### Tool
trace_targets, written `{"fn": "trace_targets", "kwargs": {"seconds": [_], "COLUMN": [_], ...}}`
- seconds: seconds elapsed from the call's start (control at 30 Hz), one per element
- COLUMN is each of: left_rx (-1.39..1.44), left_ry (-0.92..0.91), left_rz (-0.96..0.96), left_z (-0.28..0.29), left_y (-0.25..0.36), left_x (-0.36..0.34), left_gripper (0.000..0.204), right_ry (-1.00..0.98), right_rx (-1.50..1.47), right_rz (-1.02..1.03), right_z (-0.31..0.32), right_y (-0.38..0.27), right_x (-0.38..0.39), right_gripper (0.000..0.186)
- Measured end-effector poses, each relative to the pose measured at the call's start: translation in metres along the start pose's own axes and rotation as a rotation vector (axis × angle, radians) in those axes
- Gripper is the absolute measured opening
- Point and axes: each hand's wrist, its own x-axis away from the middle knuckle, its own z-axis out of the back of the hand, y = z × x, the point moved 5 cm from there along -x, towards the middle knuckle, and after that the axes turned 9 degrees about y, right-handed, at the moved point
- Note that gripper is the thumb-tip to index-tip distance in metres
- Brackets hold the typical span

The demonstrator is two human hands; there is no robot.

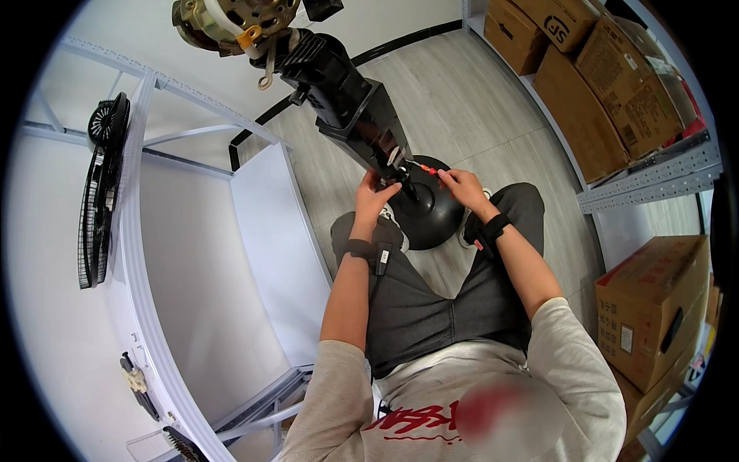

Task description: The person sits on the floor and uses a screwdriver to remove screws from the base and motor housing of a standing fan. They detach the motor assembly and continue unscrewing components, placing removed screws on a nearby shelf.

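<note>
A pedestal fan stands in front of me, its long black housing (366, 127) rising from a round black base (435, 227) between my feet. At the top, the bare metal motor (239, 23) shows, with a pale cable and a yellow fitting. My left hand (373, 202) grips the lower end of the housing, thumb on the near side. My right hand (466, 190) is closed on a slim screwdriver (428, 169) with a red-orange handle. Its thin shaft points left, the tip at the housing's lower part; whether it sits in a screw is too small to tell.
On the left stands a white metal shelf (262, 223) with a black fan grille (100, 200) and pliers-like tool (138, 385) on its upper board. Cardboard boxes (581, 115) fill a rack at the upper right. Another box (654, 308) stands at the lower right.
</note>
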Motion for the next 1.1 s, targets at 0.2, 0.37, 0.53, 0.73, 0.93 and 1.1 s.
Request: {"fn": "trace_targets", "kwargs": {"seconds": [0.2,0.37,0.53,0.73,0.93,1.1], "left_rx": [-0.006,0.018,0.024,0.013,0.019,-0.07], "left_ry": [-0.029,-0.034,-0.005,-0.017,-0.074,-0.018], "left_rz": [0.049,0.049,-0.013,-0.01,0.029,-0.04], "left_z": [0.0,-0.002,0.0,0.0,0.001,0.003], "left_y": [-0.001,-0.001,-0.002,-0.003,-0.01,-0.022], "left_x": [0.0,0.0,-0.001,-0.001,-0.001,-0.002], "left_gripper": [0.059,0.059,0.053,0.054,0.066,0.065], "right_ry": [0.099,0.067,0.046,0.039,0.099,0.152], "right_rx": [-0.02,-0.014,-0.012,0.017,-0.045,-0.103], "right_rz": [0.063,0.046,0.015,-0.006,0.051,-0.06], "right_z": [0.002,0.002,0.003,0.002,-0.001,0.0], "right_y": [-0.005,0.0,-0.004,0.002,0.008,0.024], "right_x": [0.005,0.002,0.003,-0.001,0.005,0.027], "right_gripper": [0.034,0.034,0.037,0.038,0.031,0.03]}}
